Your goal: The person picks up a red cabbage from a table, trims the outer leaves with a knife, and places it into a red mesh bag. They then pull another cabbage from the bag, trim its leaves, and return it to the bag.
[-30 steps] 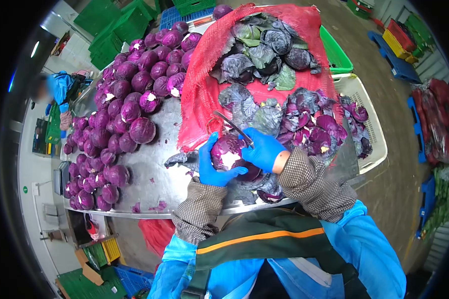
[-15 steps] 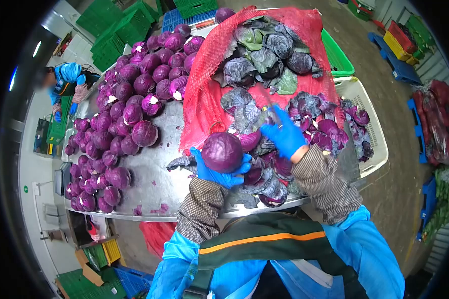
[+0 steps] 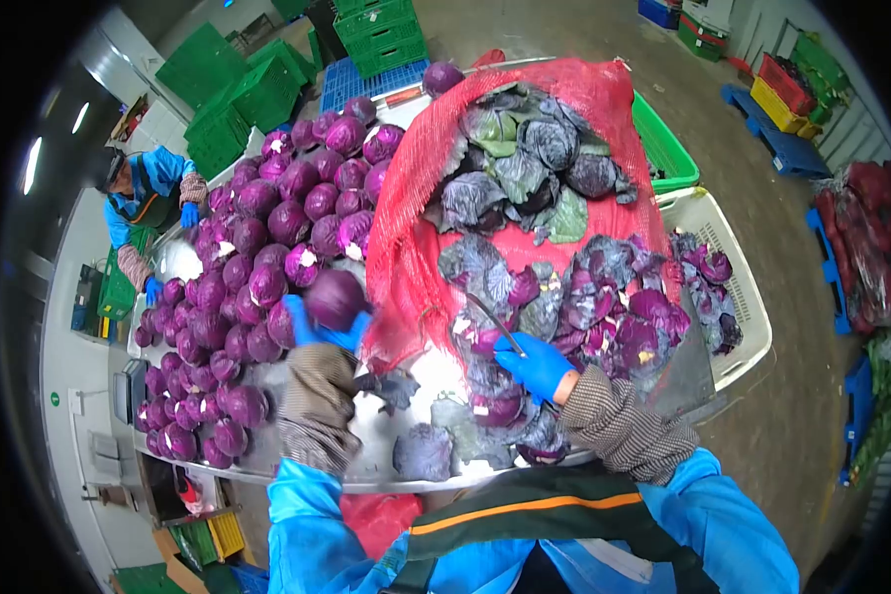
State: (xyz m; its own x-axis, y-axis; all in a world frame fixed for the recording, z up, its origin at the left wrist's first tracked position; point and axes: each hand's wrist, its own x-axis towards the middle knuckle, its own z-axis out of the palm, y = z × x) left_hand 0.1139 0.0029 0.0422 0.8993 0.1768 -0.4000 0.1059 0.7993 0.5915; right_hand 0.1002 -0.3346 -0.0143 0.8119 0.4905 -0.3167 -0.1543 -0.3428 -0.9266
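Observation:
My left hand, in a blue glove, holds a trimmed red cabbage out to the left, right beside the pile of trimmed red cabbages on the steel table. My right hand, also gloved in blue, grips a knife with its blade pointing up and left over cut outer leaves. A red net sack lies open ahead, with untrimmed cabbages on it.
A white crate at the right holds leaf scraps, with a green crate behind it. Another person in blue works at the table's far left. Green and blue crates stand beyond. Red sacks lie at the far right.
My left hand has carried the trimmed cabbage from in front of me out to the pile on the left. My right hand with the knife dropped back toward the leaves near the table's front.

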